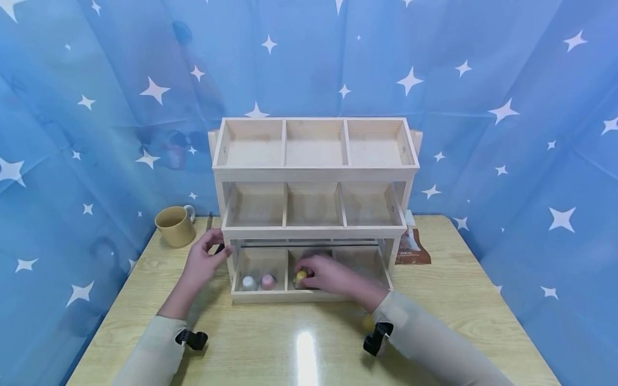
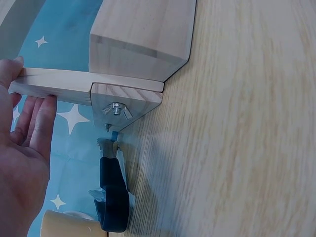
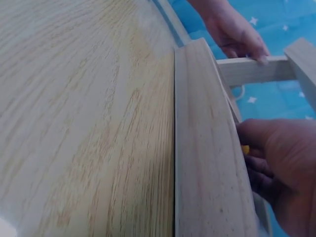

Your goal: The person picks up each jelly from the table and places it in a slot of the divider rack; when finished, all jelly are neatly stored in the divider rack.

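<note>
A three-tier wooden rack [image 1: 316, 175] stands on the table, each tier split into three compartments. My left hand [image 1: 205, 261] grips its left upright [image 2: 59, 83], thumb on one side and fingers on the other. Down in the middle compartment of the bottom tier, my right hand [image 1: 324, 274] pinches a small yellow-topped item [image 1: 301, 275], mostly hidden by the fingers. In the bottom left compartment sit a small white-topped item [image 1: 249, 283] and a pink-topped one [image 1: 267, 282], side by side near the front wall.
A tan mug [image 1: 176, 227] stands left of the rack. Near it lies a black-handled tool [image 2: 114, 197]. A brown and white packet [image 1: 412, 247] lies at the rack's right side. Something yellow [image 1: 368, 321] shows partly under my right forearm. A blue starred curtain [image 1: 483, 161] hangs behind.
</note>
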`<control>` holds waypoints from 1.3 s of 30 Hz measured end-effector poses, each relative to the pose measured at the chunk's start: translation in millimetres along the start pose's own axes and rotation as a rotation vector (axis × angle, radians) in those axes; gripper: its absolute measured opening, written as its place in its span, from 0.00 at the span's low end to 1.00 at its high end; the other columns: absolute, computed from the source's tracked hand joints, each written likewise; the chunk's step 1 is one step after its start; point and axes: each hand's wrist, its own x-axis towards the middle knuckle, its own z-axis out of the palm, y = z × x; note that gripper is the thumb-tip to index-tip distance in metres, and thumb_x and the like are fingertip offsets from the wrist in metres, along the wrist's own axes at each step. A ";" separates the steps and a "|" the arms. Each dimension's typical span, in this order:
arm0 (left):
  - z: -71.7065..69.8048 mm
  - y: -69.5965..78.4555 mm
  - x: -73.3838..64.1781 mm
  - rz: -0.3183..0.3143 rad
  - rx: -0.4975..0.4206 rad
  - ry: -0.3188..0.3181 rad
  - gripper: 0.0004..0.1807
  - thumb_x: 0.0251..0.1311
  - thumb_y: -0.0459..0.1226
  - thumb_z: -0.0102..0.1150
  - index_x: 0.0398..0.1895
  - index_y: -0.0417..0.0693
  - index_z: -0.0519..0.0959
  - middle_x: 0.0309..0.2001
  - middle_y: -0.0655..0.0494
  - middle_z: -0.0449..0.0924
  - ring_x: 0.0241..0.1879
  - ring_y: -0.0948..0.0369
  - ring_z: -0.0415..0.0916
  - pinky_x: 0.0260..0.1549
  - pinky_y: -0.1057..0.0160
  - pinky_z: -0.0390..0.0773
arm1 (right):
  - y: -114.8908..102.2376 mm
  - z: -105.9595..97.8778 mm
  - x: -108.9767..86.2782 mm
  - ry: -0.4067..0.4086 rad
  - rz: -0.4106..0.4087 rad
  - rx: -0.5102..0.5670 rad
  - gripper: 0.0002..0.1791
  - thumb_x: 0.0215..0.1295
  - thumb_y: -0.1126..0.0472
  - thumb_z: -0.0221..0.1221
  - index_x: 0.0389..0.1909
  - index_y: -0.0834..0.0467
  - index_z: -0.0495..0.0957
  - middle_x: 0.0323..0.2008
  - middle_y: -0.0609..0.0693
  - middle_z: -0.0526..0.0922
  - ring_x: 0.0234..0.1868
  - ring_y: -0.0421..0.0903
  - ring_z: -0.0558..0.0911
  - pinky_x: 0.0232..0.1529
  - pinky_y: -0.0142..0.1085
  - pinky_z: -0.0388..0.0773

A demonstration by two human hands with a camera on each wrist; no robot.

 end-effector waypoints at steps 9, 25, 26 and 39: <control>1.1 -0.9 6.0 0.030 0.000 0.009 0.20 0.72 0.28 0.72 0.63 0.36 0.80 0.57 0.43 0.84 0.55 0.64 0.79 0.74 0.32 0.63 | 0.7 2.7 8.3 -0.013 0.002 -0.069 0.12 0.71 0.65 0.74 0.52 0.60 0.88 0.45 0.48 0.85 0.38 0.36 0.81 0.41 0.31 0.83; -1.3 -3.4 3.4 0.014 -0.003 0.008 0.19 0.73 0.30 0.72 0.62 0.38 0.80 0.57 0.38 0.82 0.54 0.63 0.79 0.76 0.33 0.60 | -2.0 -2.9 1.9 -0.002 0.050 0.076 0.17 0.73 0.64 0.72 0.59 0.62 0.86 0.46 0.50 0.89 0.42 0.44 0.87 0.41 0.35 0.86; -1.6 -3.5 3.5 0.012 -0.002 0.007 0.19 0.73 0.30 0.72 0.62 0.38 0.80 0.57 0.38 0.81 0.54 0.63 0.79 0.77 0.33 0.60 | -2.6 -4.1 1.1 0.003 0.063 0.085 0.17 0.73 0.63 0.71 0.60 0.61 0.86 0.45 0.49 0.89 0.41 0.45 0.87 0.40 0.35 0.86; -1.3 -0.8 3.8 0.007 -0.001 0.011 0.19 0.72 0.29 0.72 0.63 0.38 0.80 0.58 0.37 0.82 0.56 0.65 0.78 0.73 0.30 0.65 | -2.1 -31.5 -37.0 0.144 0.092 0.051 0.18 0.75 0.57 0.72 0.59 0.60 0.87 0.34 0.42 0.85 0.27 0.39 0.81 0.28 0.35 0.82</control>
